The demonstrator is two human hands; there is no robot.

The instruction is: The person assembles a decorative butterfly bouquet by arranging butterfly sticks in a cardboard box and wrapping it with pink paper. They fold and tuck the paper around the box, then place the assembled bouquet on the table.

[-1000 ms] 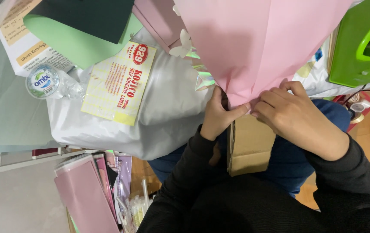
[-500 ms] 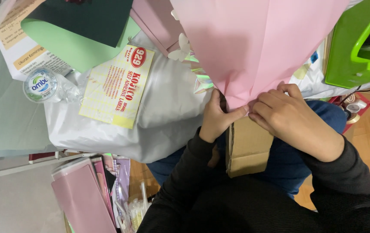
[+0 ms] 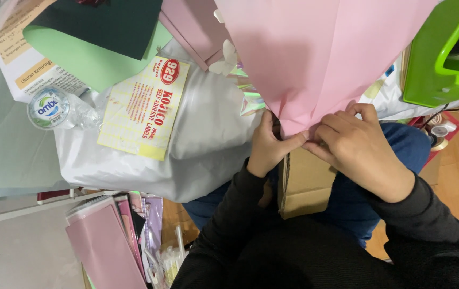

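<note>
Head view: left hand (image 3: 269, 147) and right hand (image 3: 355, 147) pinch pink paper (image 3: 315, 53) (above cardboard (image 3: 304, 182)).

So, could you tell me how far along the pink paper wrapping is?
The pink paper already fans out in a cone. Both hands, left and right, pinch its gathered bottom above the cardboard piece. Nothing visibly ties or tapes the gather yet.
</note>
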